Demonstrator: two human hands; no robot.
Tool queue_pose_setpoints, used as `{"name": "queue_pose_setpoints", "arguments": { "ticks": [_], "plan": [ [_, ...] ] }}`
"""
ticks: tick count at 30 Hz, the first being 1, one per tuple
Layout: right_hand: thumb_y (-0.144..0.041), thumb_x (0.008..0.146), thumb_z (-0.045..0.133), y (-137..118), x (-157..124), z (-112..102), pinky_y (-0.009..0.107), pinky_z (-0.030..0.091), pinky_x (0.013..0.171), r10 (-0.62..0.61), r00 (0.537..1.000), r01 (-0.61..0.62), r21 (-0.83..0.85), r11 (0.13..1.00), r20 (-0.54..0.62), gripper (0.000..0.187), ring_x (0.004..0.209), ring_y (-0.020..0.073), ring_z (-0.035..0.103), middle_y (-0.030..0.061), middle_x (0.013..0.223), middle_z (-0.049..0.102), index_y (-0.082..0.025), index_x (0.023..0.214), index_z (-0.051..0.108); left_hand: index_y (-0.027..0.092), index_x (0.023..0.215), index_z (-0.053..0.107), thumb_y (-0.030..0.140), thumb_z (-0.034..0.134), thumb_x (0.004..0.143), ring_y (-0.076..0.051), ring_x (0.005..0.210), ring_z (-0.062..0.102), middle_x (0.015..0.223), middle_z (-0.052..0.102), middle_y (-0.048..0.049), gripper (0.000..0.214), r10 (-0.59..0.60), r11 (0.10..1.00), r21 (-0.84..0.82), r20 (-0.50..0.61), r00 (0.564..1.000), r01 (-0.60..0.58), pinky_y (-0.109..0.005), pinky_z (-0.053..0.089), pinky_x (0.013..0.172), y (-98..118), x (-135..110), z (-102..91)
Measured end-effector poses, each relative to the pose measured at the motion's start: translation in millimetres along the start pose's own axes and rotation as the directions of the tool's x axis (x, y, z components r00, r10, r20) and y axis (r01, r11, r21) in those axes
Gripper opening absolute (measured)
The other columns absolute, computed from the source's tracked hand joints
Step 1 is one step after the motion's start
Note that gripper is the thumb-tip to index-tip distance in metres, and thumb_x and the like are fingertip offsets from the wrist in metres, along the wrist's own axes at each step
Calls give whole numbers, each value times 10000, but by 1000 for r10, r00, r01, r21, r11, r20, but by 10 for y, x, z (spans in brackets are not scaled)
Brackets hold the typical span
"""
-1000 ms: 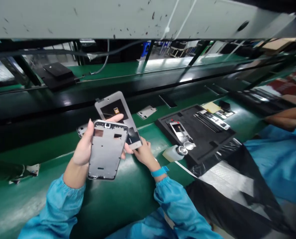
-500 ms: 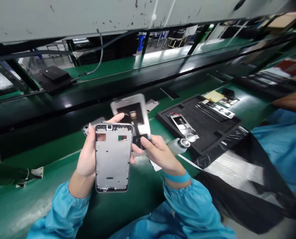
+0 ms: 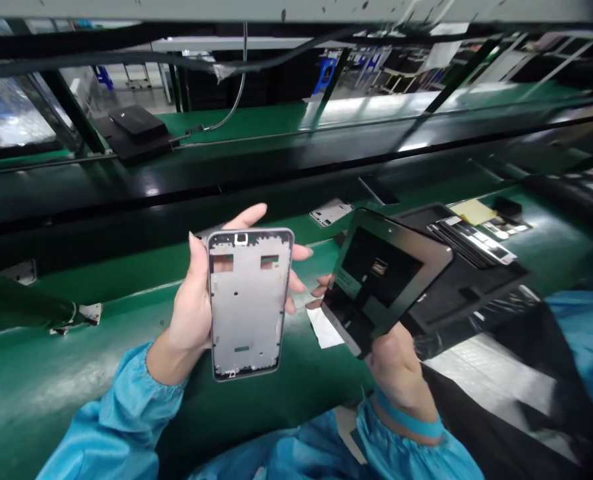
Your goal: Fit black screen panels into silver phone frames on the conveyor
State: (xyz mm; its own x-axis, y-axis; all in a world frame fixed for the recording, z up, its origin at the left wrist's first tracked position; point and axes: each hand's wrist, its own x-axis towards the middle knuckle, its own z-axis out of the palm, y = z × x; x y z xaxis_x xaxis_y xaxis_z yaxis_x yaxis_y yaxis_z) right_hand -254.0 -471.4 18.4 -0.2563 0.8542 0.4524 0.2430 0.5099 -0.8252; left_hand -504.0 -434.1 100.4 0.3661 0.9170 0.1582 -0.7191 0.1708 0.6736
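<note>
Upright in front of me is a silver phone frame (image 3: pixel 249 307), with cut-outs near its top and a dark rim. My left hand (image 3: pixel 191 300) cradles it from behind, thumb along the left edge and fingertips showing past the right edge. To the right, my right hand (image 3: pixel 396 363) grips a phone screen assembly (image 3: pixel 384 273) by its lower edge. Its tilted face shows a metallic border, a dark middle and a small coppery connector. The two parts are apart. A scrap of white paper (image 3: pixel 324 328) lies on the bench between them.
A black foam tray (image 3: pixel 491 283) holding a stack of phone panels (image 3: pixel 471 240) sits at the right. Farther back, another phone frame (image 3: pixel 331 212) and a dark panel (image 3: pixel 379 191) lie near the conveyor (image 3: pixel 256 173). A co-worker's blue sleeve (image 3: pixel 586 333) shows at far right.
The screen assembly has moved right, away from behind the frame, and turned in my right hand. My left hand still holds the frame. The camera view has shifted.
</note>
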Motion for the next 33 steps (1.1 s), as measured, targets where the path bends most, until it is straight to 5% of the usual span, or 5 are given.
{"name": "queue_pose_setpoints", "arguments": {
  "ticks": [4,14,22,27,33],
  "plan": [
    [-535,1023,738,-205,184,16,489,642,992,-150,986,161,-171,972,77,676,1250,336,697,121,1415,660,-380,1649,534,313,1569,556,773,441,1059,-298,982,817,1211,804,-99,697,121,992,56,-176,977,-112,-442,692,801,-22,111,-54],
    [-549,1040,712,-304,164,8,421,649,935,-163,968,207,-240,949,190,673,1169,275,687,105,1320,636,-409,1664,501,323,1461,629,738,442,1077,-321,1065,811,1218,795,-87,595,294,949,196,-266,918,-247,-513,711,849,53,204,-176],
    [-521,1036,731,-313,209,43,420,644,936,-142,966,187,-206,961,215,682,1157,268,678,102,1326,631,-422,1666,490,330,1364,658,677,632,1025,-295,1086,800,1247,777,-73,486,356,919,233,-139,924,-319,-515,703,913,73,174,-214],
    [-581,1029,715,-267,274,257,459,660,926,-163,978,178,-108,978,132,719,1114,271,696,111,1311,655,-403,1681,470,281,1252,675,605,763,969,-316,1074,814,1255,771,-87,439,378,870,342,1,926,-355,-528,699,921,44,172,-259],
    [-641,1019,694,-155,311,405,469,670,924,-127,992,126,37,991,8,755,1059,253,697,115,1253,665,-351,1683,480,204,1275,652,516,728,1028,-247,1036,836,1243,791,-138,406,428,771,422,213,878,-478,-300,701,752,27,234,-401]
  ]
}}
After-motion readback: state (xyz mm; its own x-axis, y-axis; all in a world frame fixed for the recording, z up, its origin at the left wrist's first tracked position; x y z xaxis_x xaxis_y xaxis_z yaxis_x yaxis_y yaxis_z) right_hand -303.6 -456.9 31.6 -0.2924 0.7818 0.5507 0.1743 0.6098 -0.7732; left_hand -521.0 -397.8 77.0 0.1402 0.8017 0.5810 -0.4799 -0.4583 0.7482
